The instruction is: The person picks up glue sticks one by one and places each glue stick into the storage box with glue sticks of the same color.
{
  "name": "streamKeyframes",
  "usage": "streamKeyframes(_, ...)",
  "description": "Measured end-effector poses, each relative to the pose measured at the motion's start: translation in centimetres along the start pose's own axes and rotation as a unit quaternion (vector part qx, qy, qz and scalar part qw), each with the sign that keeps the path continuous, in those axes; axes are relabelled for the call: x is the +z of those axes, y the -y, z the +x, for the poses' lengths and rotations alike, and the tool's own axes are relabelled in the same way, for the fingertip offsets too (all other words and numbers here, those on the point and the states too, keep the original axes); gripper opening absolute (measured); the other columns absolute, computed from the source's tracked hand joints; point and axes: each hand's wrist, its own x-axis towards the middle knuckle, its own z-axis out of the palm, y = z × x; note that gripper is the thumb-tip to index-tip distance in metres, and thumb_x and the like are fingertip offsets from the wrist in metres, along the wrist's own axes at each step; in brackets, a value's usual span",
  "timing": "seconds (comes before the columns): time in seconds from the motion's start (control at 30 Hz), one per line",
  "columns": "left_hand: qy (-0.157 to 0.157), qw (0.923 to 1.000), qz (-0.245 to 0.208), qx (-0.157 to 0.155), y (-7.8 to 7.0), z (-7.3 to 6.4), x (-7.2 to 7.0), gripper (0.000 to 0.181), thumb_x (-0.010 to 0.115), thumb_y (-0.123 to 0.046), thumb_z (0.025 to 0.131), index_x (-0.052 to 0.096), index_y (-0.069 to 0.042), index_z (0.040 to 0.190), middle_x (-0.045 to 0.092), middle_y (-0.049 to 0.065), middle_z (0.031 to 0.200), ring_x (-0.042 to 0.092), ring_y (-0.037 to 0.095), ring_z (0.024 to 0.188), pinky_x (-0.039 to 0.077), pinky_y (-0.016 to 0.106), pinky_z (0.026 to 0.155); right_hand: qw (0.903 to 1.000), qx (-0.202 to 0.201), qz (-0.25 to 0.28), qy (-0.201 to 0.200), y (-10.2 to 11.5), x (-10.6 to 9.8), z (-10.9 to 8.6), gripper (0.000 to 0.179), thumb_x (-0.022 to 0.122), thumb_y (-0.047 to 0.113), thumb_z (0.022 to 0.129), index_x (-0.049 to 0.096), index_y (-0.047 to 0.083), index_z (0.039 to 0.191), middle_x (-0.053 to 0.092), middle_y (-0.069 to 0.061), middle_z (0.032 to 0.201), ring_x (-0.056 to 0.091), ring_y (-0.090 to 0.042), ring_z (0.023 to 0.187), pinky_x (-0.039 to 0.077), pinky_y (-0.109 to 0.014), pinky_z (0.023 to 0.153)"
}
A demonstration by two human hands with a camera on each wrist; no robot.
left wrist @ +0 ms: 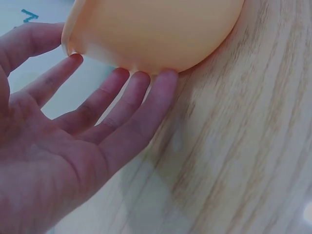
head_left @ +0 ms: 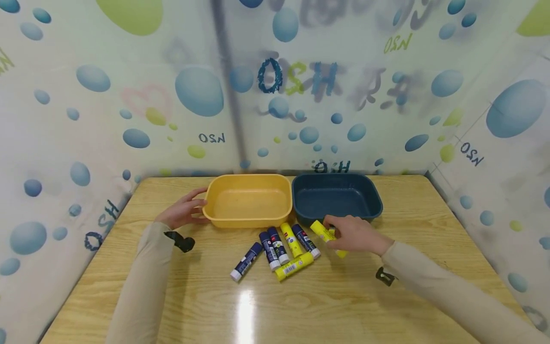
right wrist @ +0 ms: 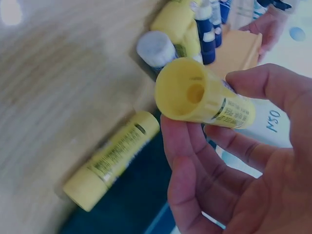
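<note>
My left hand [head_left: 184,211] touches the left end of the yellow plastic tray [head_left: 249,223]; in the left wrist view its fingertips [left wrist: 163,80] rest along the outer wall. My right hand [head_left: 354,233] pinches a yellow glue stick [right wrist: 187,92] between thumb and fingers, in front of the dark blue tray [head_left: 376,206]. The held stick's hollow end faces the right wrist camera. Another yellow glue stick [right wrist: 114,158] lies on the table beside the blue tray, mostly hidden by the hand in the head view.
Several glue sticks lie in front of the trays: dark blue ones with white ends, such as the leftmost stick [head_left: 246,262], and yellow ones, such as the crosswise stick [head_left: 294,266]. The trays stand side by side near the wooden table's [head_left: 206,306] back edge, before a patterned curtain [head_left: 343,110].
</note>
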Motion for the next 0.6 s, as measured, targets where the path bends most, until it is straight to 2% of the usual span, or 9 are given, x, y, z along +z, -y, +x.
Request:
streamKeyframes(0.27,-0.001,1.0,0.001,0.004,0.1,0.0,-0.2,0.063,0.044,-0.014,0.103,0.01,-0.014,0.155,0.013,0.023,0.154,0.045,0.036,0.119,0.043,0.055,0.097,0.9996,-0.009,0.004,-0.025,-0.2,-2.5,0.0,0.031,0.069,0.02,0.085,0.057,0.009,0.111,0.053,0.002,0.065,0.041,-0.012,0.045,0.029,-0.025,0.043)
streamKeyframes(0.6,0.003,1.0,-0.007,-0.002,0.2,0.2,-0.5,0.066,0.048,-0.014,0.101,0.011,-0.015,0.155,0.015,0.022,0.153,0.046,0.034,0.117,0.044,0.055,0.096,0.9993,0.032,0.015,-0.013,-0.7,-4.5,1.3,0.034,0.067,0.023,0.089,0.056,0.006,0.116,0.058,-0.002,0.077,0.048,-0.016,0.055,0.039,-0.03,0.051)
